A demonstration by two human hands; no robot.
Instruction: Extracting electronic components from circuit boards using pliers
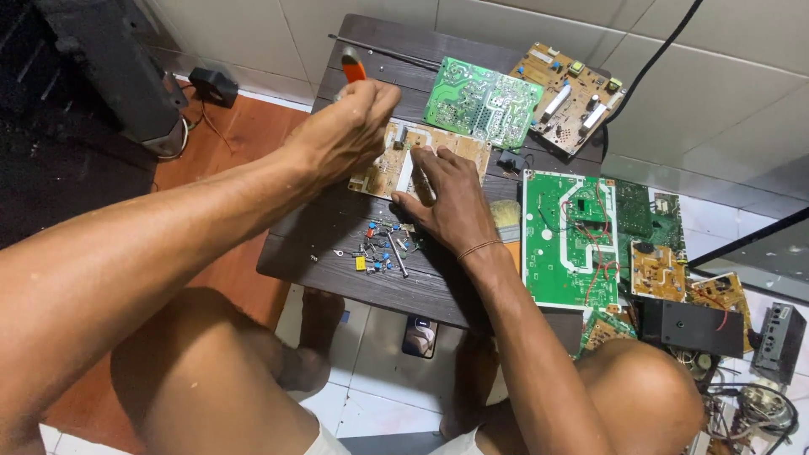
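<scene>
Bare knees, near edge, left and right; tiled floor between them, with a phone lying face up under the table's near edge.

Small dark wood-grain table, centre. Near part: a loose heap of small parts, blue, red and yellow, with a thin metal rod lying among them.

Right hand, centre of the table: palm down, fingers spread flat, pressing on the near right edge of a tan circuit board. It grips nothing that can be seen.

Left hand, just left of and beyond the right hand: fingers closed tightly round a tool with an orange handle, the handle sticking up past the knuckles; the tip is hidden behind the hand, over the tan board.

Far part of the table: a green circuit board, and to its right a tan populated board overhanging the corner.

Right of the table, on the floor: a large green-and-white board, further green and tan boards, a black box, tangled wires.

Far left: a black plug adapter on red-brown floor.
</scene>
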